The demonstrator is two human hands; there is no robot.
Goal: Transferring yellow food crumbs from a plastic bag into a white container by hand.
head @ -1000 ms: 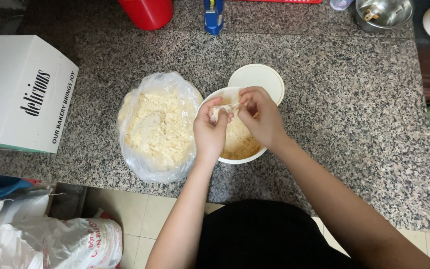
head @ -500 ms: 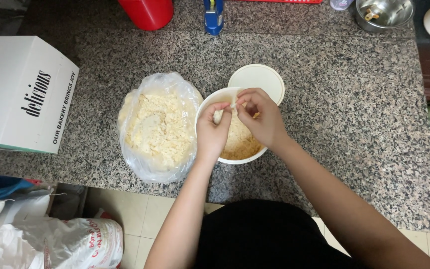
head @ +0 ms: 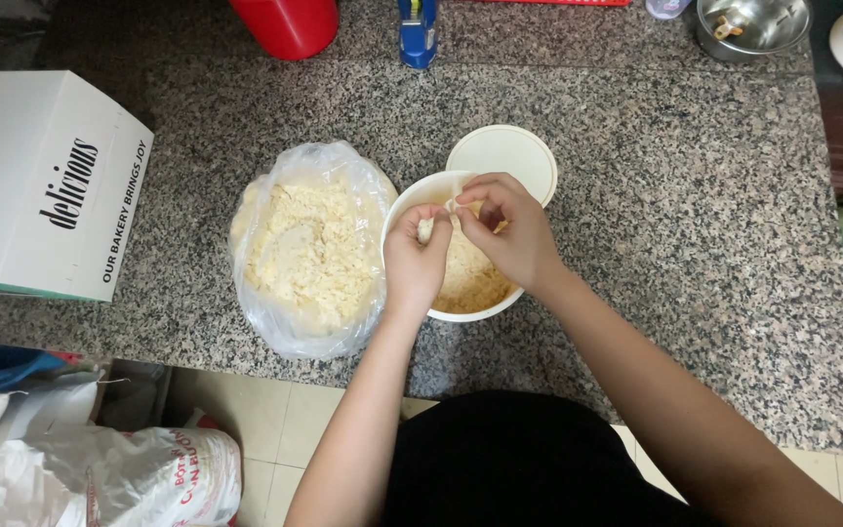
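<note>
bag point(head: 309, 254) left of bowl point(head: 412, 200), lid point(head: 514, 154) perhaps behind

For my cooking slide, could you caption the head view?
Both hands, left hand and right hand, pinch a pale piece over a white bowl beside an open bag.

- Speckled grey granite countertop point(head: 695, 215), evenly lit from above.
- Pale tiled floor point(head: 285, 429) below its near edge.
- White cardboard box point(head: 41, 185) at left, red container point(head: 285, 24) at far edge, steel bowl point(head: 753, 24) top right.
</note>
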